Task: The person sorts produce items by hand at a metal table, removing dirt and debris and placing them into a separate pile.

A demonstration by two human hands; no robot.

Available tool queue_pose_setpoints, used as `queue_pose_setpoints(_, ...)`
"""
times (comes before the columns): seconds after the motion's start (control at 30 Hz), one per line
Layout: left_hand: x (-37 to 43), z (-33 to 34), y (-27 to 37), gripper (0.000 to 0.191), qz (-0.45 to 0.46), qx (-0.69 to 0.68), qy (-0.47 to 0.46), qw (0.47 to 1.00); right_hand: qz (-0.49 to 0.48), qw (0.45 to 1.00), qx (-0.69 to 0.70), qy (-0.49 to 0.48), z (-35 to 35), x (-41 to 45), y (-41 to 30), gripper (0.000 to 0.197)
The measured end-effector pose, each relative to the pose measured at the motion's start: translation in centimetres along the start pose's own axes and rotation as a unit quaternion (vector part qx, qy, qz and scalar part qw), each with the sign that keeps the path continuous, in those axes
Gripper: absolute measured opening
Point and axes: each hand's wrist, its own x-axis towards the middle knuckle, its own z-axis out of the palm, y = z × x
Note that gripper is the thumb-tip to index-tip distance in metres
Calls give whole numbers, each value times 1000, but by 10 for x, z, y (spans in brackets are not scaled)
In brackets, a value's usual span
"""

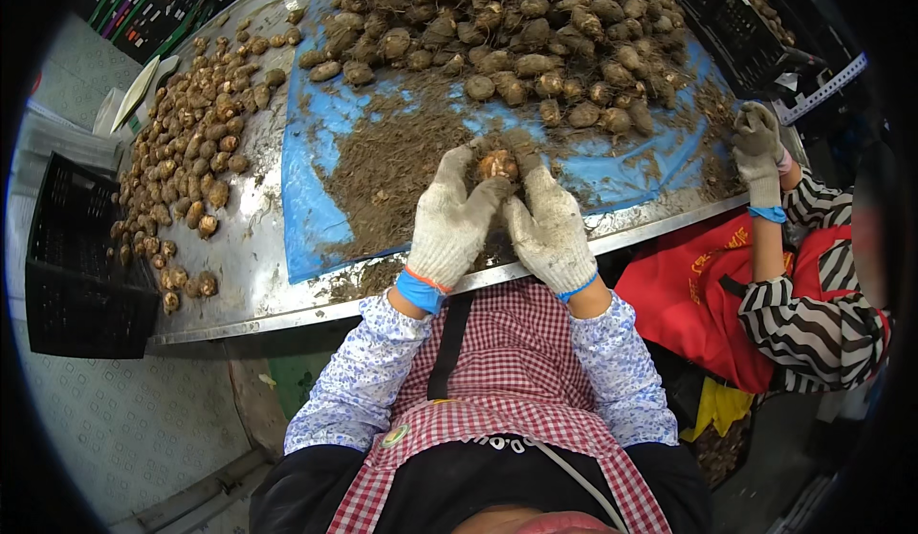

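Observation:
Both my hands wear soiled white knit gloves and meet over the near part of a blue plastic sheet (308, 211). Between the fingers of my left hand (455, 204) and my right hand (549, 218) is one small taro corm (498, 165), its top reddish brown and partly bare of fibre. Brown root fibre and soil (387, 168) cover the sheet around and left of my hands. Beyond them rises a large heap of hairy taro corms (531, 39). Many cleaner corms (193, 154) lie on the bare metal at the left.
The metal table's raised front edge (265, 322) runs just below my wrists. A black plastic crate (90, 290) stands at its left end. Other black crates (739, 25) are at the back right. At the right, a co-worker's gloved hands (756, 143) are over the table's edge.

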Motion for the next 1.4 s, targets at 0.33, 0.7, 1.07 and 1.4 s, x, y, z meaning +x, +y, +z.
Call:
queue_pose_setpoints(0.33,4,-13,1,21,13,78,84,993,-26,996,70,-54,-2,8,4,58)
queue_pose_setpoints(0.7,9,-18,17,24,-25,118,37,992,76,974,208,36,15,-3,-1,43)
queue_pose_setpoints(1.07,-1,-25,-24,46,-154,-268,-75,948,-47,997,-1,68,3,11,8,36)
queue_pose_setpoints(1.4,6,-18,34,30,-63,58,92,992,193,898,393,-52,-13,19,0,32)
